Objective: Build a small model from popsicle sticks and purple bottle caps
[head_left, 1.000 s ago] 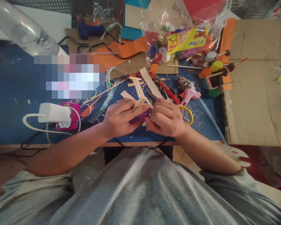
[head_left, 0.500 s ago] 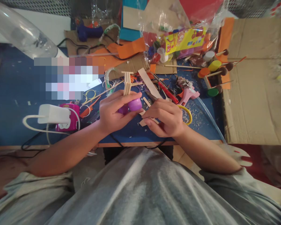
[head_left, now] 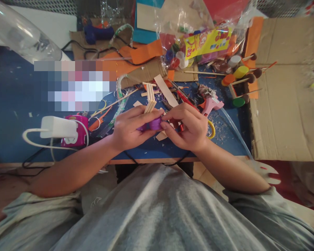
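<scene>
In the head view, my left hand (head_left: 128, 127) is closed around a small wooden stick frame (head_left: 151, 97) with purple plastic caps (head_left: 155, 123) below it. The frame's pale sticks stick up past my fingers, tilted to the right. My right hand (head_left: 187, 127) has its thumb and forefinger pinched at the right edge of the nearer purple cap. Whatever lies between those fingertips is too small or hidden to make out. Beneath and behind the hands are flat wooden strips (head_left: 166, 91) and scissors with a yellow handle (head_left: 211, 129), partly covered by my right hand.
A pink glue gun (head_left: 211, 103) lies right of my hands near a red cutter (head_left: 184, 94). A bag of coloured caps (head_left: 206, 45) sits behind. Left are a white charger (head_left: 58, 127) on a magenta box and a big clear bottle (head_left: 23, 33). Cardboard (head_left: 285, 104) covers the right side.
My left hand has shifted slightly right, and the stick frame has tilted to the right. My right fingertips have moved up and left to meet the purple cap.
</scene>
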The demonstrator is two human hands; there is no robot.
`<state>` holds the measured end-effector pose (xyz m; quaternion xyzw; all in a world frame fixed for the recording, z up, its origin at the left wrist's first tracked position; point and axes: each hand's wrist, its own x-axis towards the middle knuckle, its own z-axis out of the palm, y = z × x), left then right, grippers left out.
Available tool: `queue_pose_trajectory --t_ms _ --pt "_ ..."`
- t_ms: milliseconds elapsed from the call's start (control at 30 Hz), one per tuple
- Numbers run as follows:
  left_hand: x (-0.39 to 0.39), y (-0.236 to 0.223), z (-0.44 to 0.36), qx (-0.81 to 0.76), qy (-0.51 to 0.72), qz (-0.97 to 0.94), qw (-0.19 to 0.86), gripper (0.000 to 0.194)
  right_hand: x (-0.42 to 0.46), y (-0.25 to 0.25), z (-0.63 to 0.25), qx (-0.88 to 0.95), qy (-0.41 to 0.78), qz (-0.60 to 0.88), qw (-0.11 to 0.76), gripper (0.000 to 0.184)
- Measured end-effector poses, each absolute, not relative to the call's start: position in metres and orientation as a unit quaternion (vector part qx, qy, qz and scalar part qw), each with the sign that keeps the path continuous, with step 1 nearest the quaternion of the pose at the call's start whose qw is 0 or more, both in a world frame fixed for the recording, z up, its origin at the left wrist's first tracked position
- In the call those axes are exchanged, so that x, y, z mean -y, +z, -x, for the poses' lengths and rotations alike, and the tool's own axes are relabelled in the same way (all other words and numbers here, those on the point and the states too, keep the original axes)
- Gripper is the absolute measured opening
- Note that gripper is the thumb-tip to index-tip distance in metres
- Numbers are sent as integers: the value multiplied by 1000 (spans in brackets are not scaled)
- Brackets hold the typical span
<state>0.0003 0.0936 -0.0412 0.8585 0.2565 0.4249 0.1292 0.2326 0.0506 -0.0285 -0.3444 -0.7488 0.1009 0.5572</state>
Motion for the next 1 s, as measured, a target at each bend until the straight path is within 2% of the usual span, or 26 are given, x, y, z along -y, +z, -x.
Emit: queue_pose_trajectory --t_ms 233,467,733,900,1000 --pt "-94 -42 -1 -257 416 -859 154 42 -52 -29 -232 763 55 344 545 13" --pt "-91 -45 -3 -227 442 -852 162 33 -56 -36 -229 782 82 327 525 12" --pt "-90 -42 -3 -204 425 -870 145 36 -56 -43 -234 719 129 378 568 14" --pt "-92 -44 -2 -225 442 -853 165 51 -54 -41 -236 705 174 388 568 28" --pt "-94 -44 -2 -223 448 -852 156 54 -54 -35 -235 728 167 359 560 25"
